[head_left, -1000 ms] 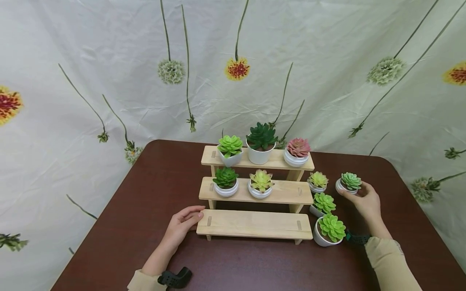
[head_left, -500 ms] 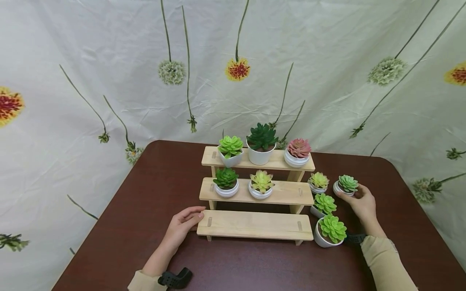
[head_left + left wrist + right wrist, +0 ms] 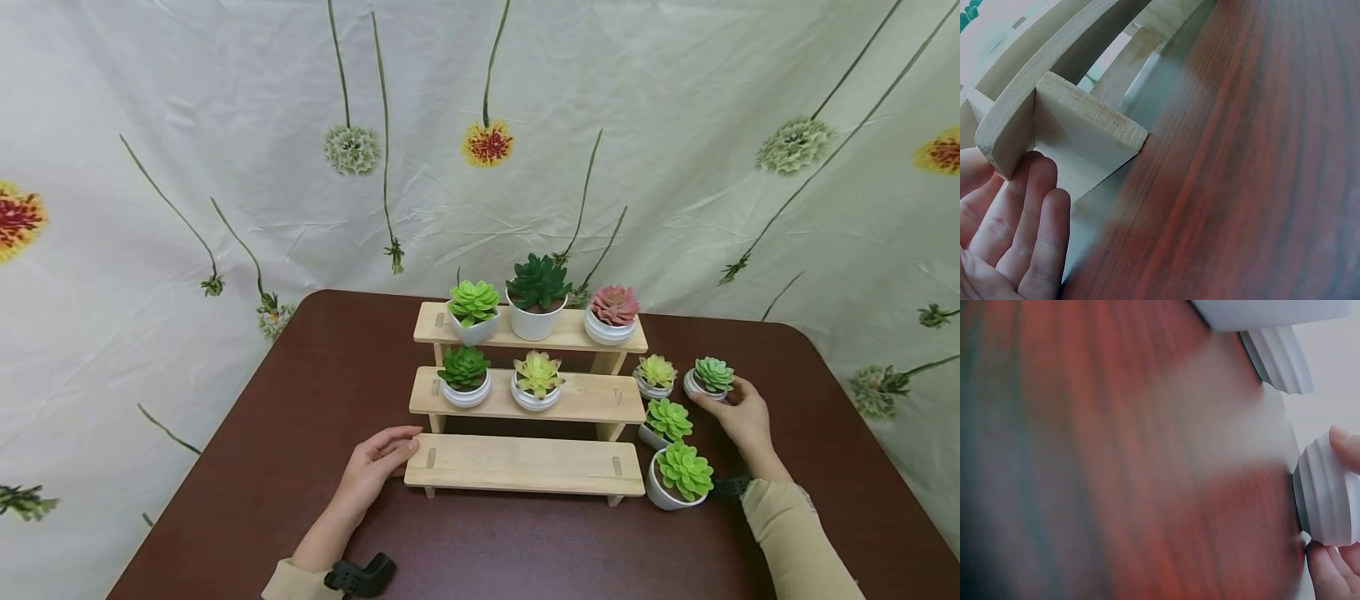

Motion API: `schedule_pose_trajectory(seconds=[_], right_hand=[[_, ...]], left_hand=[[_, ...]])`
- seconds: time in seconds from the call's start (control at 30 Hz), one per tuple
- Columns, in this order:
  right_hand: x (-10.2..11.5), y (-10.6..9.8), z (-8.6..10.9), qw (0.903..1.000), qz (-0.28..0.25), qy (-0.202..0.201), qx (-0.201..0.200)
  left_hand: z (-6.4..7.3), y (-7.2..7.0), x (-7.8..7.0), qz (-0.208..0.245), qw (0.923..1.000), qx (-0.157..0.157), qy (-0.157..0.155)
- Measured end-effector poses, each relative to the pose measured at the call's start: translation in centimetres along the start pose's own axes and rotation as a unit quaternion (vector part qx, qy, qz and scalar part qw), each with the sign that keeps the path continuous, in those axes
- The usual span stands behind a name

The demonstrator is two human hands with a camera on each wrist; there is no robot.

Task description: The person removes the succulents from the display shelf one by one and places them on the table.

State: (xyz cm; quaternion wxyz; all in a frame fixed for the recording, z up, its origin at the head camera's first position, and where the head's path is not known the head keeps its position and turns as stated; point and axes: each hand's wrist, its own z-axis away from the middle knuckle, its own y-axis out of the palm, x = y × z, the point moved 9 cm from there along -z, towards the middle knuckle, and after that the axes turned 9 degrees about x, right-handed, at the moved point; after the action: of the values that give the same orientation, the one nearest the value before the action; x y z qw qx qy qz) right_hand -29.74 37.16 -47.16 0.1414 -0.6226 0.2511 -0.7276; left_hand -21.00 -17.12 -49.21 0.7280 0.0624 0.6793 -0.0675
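Observation:
A three-step wooden plant stand (image 3: 521, 463) is at the middle of the table. At the left end of its lowest step is my left hand (image 3: 372, 467), thumb at the board's edge and fingers under it; the left wrist view shows these fingers (image 3: 1035, 219) against the wood. On the right, my right hand (image 3: 746, 419) holds a small blue-green potted succulent (image 3: 713, 377) by its ribbed white pot (image 3: 1329, 497), thumb on one side and fingers on the other. In the right wrist view the pot's base is right at the tabletop.
Potted succulents stand on the upper steps, including a dark green one (image 3: 539, 282) and a pink one (image 3: 615, 306). Right of the stand are a yellow-green one (image 3: 656, 372) and two bright green ones, the nearest (image 3: 685, 471) by the lowest step. A flowered cloth (image 3: 262, 125) hangs behind.
My right hand has moved a little left with the blue-green succulent, towards the yellow-green one, slowing in the last half second. My left hand has stayed at the stand's end.

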Motion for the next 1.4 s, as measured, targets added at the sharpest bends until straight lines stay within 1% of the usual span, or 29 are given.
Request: schedule_pose_trajectory(seconds=[0.13,0.33,0.43,0.57,0.67,0.7,0.77,0.8,0.93,0.97,1.03,1.07,1.1,1.13,1.17,1.27,1.33,1.4], right_hand=[[0.0,0.1,-0.1,0.9999,0.007,0.005,0.008],[0.7,-0.2,0.2,0.9996,0.009,0.016,0.022],[1.3,-0.7,0.5,0.9996,0.001,0.018,0.021],[2.6,-1.5,1.0,0.9998,0.013,0.008,0.009],[3.2,-2.2,1.0,0.9999,0.011,-0.003,0.0],[3.1,-2.4,0.8,1.0,0.001,-0.005,-0.001],[2.2,-2.7,-0.1,0.9996,0.023,-0.01,-0.011],[1.5,-2.9,-0.8,0.9995,0.024,-0.016,-0.014],[-2.2,-3.7,-4.0,0.9977,0.043,-0.038,-0.037],[-2.8,-3.9,-4.6,0.9975,0.039,-0.043,-0.039],[-3.1,-4.0,-5.2,0.997,0.036,-0.056,-0.038],[-2.4,-4.1,-4.8,0.9974,0.028,-0.059,-0.032],[-1.2,-4.0,-4.1,0.9976,0.017,-0.063,-0.023],[-0.1,-4.0,-3.4,0.9977,0.008,-0.063,-0.023],[1.4,-3.9,-2.3,0.9977,-0.005,-0.063,-0.021],[6.9,-3.5,1.6,0.9976,-0.032,-0.06,-0.013],[9.4,-3.3,3.4,0.9975,-0.028,-0.062,-0.02],[11.7,-3.0,4.8,0.9975,-0.019,-0.067,-0.014]], left_hand=[[0.0,0.0,0.0,0.001,1.0,-0.001,0.0],[0.1,0.0,-0.1,0.003,1.0,-0.001,-0.001],[0.1,0.0,-0.1,0.0,1.0,-0.002,-0.001],[0.1,0.0,-0.1,-0.005,1.0,-0.003,-0.001],[0.1,0.0,-0.1,-0.006,1.0,-0.003,0.0],[0.1,0.0,-0.1,-0.005,1.0,-0.004,0.0],[0.0,-0.1,-0.1,-0.004,1.0,-0.006,0.0],[0.0,-0.1,-0.1,-0.003,1.0,-0.007,-0.001],[0.0,-0.1,0.1,-0.002,0.9999,-0.011,-0.006],[0.0,-0.1,0.1,-0.004,0.9999,-0.011,-0.006],[0.0,-0.1,0.1,-0.007,0.9999,-0.011,-0.006],[0.0,-0.1,0.0,-0.008,0.9999,-0.011,-0.005],[0.0,-0.1,0.0,-0.009,0.9999,-0.011,-0.004],[0.0,-0.1,0.0,-0.01,0.9999,-0.01,-0.003],[0.0,-0.1,0.0,-0.012,0.9999,-0.009,-0.002],[0.0,-0.1,-0.1,-0.012,0.9999,-0.007,0.001],[0.0,0.0,-0.1,-0.01,0.9999,-0.005,0.002],[0.0,0.0,-0.1,-0.007,1.0,-0.004,0.002]])
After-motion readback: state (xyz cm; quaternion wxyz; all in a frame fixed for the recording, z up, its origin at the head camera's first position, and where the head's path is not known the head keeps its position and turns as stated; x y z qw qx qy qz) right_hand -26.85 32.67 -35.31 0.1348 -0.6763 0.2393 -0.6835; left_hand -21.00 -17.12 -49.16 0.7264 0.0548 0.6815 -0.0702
